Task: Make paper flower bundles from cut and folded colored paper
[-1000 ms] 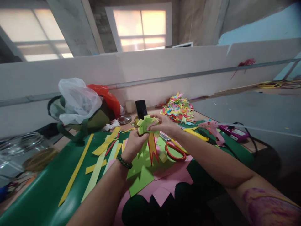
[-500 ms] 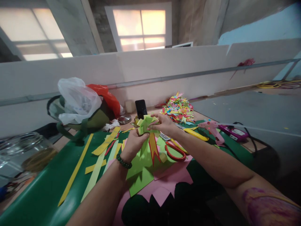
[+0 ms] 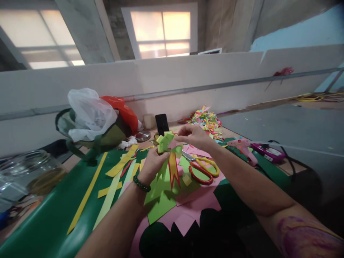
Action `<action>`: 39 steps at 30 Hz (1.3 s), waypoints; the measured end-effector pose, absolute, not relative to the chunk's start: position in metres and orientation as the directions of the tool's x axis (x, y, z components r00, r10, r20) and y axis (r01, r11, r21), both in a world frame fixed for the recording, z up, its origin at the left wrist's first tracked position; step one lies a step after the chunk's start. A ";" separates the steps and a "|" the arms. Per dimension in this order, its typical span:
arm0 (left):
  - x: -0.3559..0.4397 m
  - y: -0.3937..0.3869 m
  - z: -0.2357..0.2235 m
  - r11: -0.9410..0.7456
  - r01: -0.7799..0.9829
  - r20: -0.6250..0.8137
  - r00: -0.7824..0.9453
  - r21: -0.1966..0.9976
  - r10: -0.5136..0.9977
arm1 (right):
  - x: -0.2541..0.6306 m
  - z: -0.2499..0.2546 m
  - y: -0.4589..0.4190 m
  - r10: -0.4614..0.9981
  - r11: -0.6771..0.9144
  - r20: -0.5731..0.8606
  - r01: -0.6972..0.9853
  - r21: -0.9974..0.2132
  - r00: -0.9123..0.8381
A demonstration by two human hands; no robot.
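Observation:
My left hand [image 3: 155, 164] is closed around the lower left of a light green folded-paper rosette [image 3: 165, 140]. Below it hang yellow ribbon tails [image 3: 174, 169] with red borders and notched ends. A pinkish patch shows at the rosette's middle. Just right of the rosette, my right hand [image 3: 197, 138] has its fingers drawn together, the tips close to the pinkish patch; whatever they pinch is too small to make out. Beneath my hands lie green paper [image 3: 161, 204] and pink paper [image 3: 185, 224]. Scissors with red and yellow handles [image 3: 201, 175] rest there too.
Yellow paper strips [image 3: 87, 193] lie at left on the green mat [image 3: 53, 200]. Behind stand a bag [image 3: 107, 138], a phone [image 3: 162, 124] and a pile of colourful paper pieces [image 3: 206, 120]. A pink glue gun [image 3: 243, 148] and a purple device [image 3: 268, 152] are at right.
My right hand has shifted a little up and right, off the rosette's edge, uncovering its pinkish middle. My left hand keeps its hold; the ribbon tails have swung slightly left.

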State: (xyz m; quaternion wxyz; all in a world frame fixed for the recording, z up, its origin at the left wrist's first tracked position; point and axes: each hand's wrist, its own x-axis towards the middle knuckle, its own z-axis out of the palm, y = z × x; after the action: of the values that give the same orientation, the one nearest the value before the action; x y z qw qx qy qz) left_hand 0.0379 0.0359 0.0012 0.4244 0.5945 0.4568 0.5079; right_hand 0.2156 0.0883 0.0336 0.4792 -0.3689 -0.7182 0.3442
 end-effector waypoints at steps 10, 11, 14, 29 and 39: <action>0.038 0.036 0.000 -0.215 0.125 0.208 0.065 0.969 0.976 | 0.215 0.031 0.088 0.752 0.658 0.607 0.337 -0.673 -0.256; 0.039 0.036 0.000 -0.209 0.121 0.202 0.071 0.970 0.977 | 0.215 0.031 0.088 0.751 0.659 0.607 0.353 -0.664 -0.261; 0.039 0.036 0.001 -0.204 0.109 0.196 0.078 0.973 0.978 | 0.213 0.031 0.085 0.769 0.639 0.582 0.366 -0.677 -0.265; 0.042 0.038 -0.003 -0.298 0.226 0.285 0.090 0.927 0.954 | 0.198 0.016 0.085 0.898 0.388 0.329 0.170 -0.906 -0.293; 0.038 0.039 0.000 -0.227 0.082 0.222 0.060 0.970 0.973 | 0.201 0.016 0.088 0.885 0.396 0.320 0.182 -0.900 -0.339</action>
State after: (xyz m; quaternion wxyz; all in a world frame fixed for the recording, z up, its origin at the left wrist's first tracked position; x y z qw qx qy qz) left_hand 0.0382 0.0386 0.0004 0.4300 0.5874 0.4491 0.5181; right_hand 0.2012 0.0882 0.0160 0.4361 -0.3743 -0.7125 0.4026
